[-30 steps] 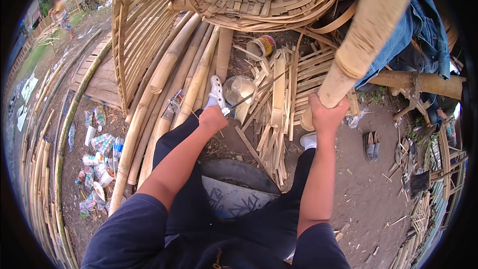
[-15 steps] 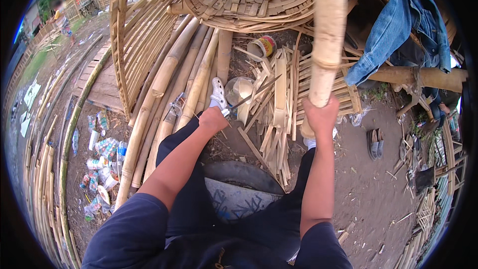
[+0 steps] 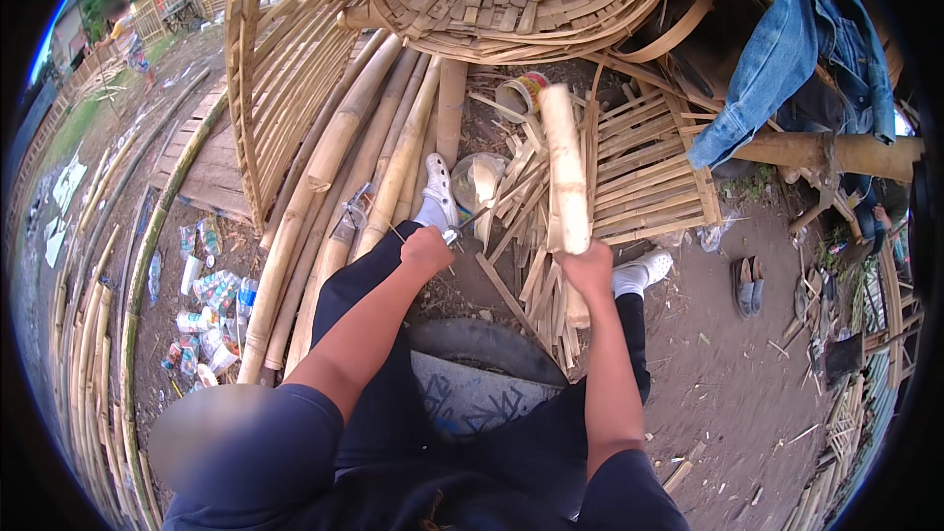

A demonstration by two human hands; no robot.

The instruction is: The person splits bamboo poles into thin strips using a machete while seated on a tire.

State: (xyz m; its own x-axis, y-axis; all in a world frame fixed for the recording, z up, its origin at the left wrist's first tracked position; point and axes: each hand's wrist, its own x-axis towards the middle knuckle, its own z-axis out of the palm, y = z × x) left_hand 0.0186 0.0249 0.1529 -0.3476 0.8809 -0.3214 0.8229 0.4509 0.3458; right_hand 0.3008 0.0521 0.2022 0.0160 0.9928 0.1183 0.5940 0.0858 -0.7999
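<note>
Dirt ground point(image 3: 728, 374), bamboo piece point(image 3: 564, 167) ahead, in right hand point(image 3: 588, 269)

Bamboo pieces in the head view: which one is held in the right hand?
The short, thick, pale piece, whose near end is in the right hand; the thin slats and long poles lie outside that grip.

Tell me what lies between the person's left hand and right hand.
In the head view, split bamboo strips lie on the ground between them, nearer the right hand; soil shows nearer the left hand.
</note>
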